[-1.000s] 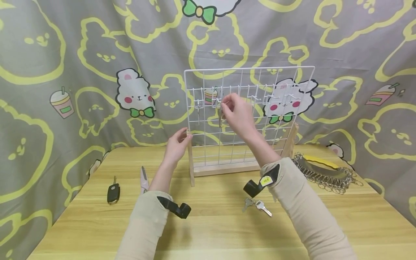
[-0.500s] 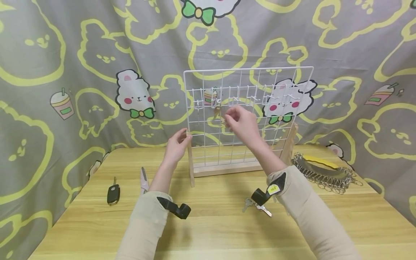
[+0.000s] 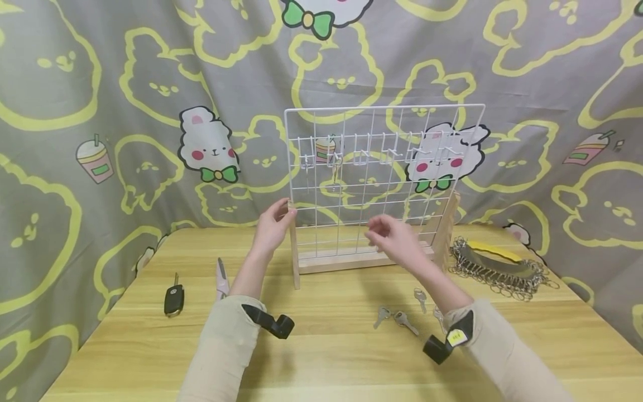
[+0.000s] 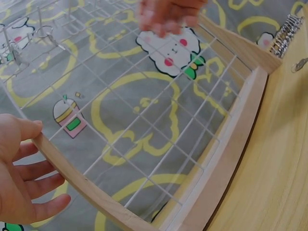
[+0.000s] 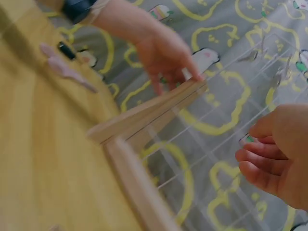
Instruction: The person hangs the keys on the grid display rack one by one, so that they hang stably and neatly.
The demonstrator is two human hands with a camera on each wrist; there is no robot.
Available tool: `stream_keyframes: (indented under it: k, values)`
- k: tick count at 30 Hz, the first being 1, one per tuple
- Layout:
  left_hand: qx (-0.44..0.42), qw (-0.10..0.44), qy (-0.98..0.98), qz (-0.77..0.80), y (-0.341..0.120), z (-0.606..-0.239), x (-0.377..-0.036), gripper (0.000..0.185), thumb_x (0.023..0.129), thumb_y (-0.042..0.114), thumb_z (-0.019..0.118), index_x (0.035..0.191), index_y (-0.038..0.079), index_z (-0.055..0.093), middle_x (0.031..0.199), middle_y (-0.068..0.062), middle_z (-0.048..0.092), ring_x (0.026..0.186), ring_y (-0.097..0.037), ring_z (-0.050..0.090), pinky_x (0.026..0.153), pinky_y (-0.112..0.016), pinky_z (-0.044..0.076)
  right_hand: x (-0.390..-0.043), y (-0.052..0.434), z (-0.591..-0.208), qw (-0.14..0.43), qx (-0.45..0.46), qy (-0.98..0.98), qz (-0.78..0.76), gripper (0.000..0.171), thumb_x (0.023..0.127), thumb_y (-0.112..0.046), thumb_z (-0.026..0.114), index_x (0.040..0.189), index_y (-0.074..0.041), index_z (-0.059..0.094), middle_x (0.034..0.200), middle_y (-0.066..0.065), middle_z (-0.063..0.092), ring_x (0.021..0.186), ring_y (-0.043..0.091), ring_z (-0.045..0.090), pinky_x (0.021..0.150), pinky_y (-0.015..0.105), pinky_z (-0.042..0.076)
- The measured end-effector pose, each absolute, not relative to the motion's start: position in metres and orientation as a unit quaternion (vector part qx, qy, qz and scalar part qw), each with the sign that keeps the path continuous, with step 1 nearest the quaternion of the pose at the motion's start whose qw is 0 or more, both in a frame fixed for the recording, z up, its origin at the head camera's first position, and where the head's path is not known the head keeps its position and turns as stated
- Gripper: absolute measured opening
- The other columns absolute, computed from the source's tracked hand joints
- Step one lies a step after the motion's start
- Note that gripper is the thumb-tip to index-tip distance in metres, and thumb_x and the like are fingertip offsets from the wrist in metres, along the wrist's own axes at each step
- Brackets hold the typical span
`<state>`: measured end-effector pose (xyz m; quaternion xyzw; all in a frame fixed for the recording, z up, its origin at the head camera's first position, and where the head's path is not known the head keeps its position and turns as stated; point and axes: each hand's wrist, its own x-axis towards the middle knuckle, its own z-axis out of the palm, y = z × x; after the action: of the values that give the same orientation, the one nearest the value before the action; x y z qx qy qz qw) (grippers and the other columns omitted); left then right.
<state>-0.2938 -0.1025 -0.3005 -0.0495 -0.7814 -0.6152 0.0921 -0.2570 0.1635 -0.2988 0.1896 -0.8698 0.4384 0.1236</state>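
A white wire grid rack (image 3: 351, 218) stands upright in a wooden base. My left hand (image 3: 273, 226) holds its left wooden upright near the top, thumb and index finger at the post in the left wrist view. My right hand (image 3: 394, 237) is in front of the lower grid, fingers loosely curled with nothing between them. A key (image 3: 335, 173) hangs from the second hook from the left. Another thin key-like piece (image 3: 307, 167) hangs on the first hook. On the table below my right hand lie several loose silver keys (image 3: 404, 322), one partly hidden by the wrist camera.
A black car key (image 3: 173, 300) and pink-handled scissors (image 3: 221, 282) lie left of my left arm, the scissors partly covered by it. Right of the rack lies a dark curved strip edged with metal rings (image 3: 497, 273) and a yellow band. A patterned curtain (image 3: 150, 111) hangs behind.
My right hand has let go of the key, now hanging on the second hook, and moved down and to the right, away from the hooks. The left hand has stayed put.
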Motion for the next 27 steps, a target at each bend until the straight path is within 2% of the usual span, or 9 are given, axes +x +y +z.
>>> stream_keyframes:
  k: [7,17,27]
  values:
    - [-0.043,0.093,-0.788,-0.607,-0.102,-0.3,-0.294,0.051,0.093,0.025,0.056,0.141,0.014,0.04,0.134,-0.013,0.048,0.123,-0.028,0.044,0.103,-0.043,0.034,-0.24,0.185,-0.344,0.073,0.181,-0.886,0.421,0.021,0.085,-0.006,0.064,0.104,0.003,0.06,0.084,0.005,0.063,0.075,0.018,0.06,0.059,0.023,0.052]
    - [-0.046,0.091,-0.785,-0.612,-0.103,-0.3,-0.294,0.051,0.094,0.024,0.056,0.141,0.013,0.039,0.135,-0.013,0.048,0.124,-0.029,0.044,0.104,-0.042,0.034,-0.223,0.211,-0.381,0.054,0.183,-0.891,0.412,0.022,0.08,-0.004,0.069,0.098,0.007,0.061,0.08,0.003,0.064,0.074,0.016,0.059,0.065,0.023,0.05]
    - [-0.052,0.092,-0.782,-0.614,-0.103,-0.3,-0.293,0.051,0.094,0.022,0.055,0.141,0.009,0.039,0.134,-0.016,0.048,0.124,-0.03,0.044,0.104,-0.043,0.034,-0.216,0.221,-0.4,-0.037,0.216,-0.897,0.384,0.017,0.076,-0.009,0.072,0.088,-0.002,0.062,0.075,-0.002,0.058,0.069,0.011,0.054,0.063,0.022,0.049]
